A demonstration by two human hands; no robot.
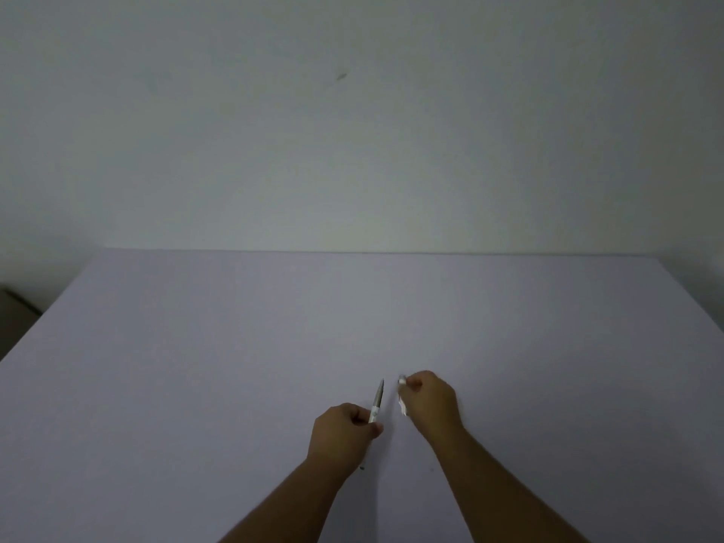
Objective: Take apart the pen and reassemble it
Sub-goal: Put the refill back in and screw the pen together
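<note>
My left hand is closed around the lower part of the pen, a slim silver and white piece whose pointed end sticks up and away from me. A short gap to the right, my right hand is closed on a separate whitish pen part; its ends show above and below my fingers, and the middle is hidden by them. The two pieces are apart and do not touch. Both hands hover low over the pale table.
A small dark speck lies on the table just behind my left wrist. The table's far edge meets a plain wall. Beyond the left edge a dark object shows.
</note>
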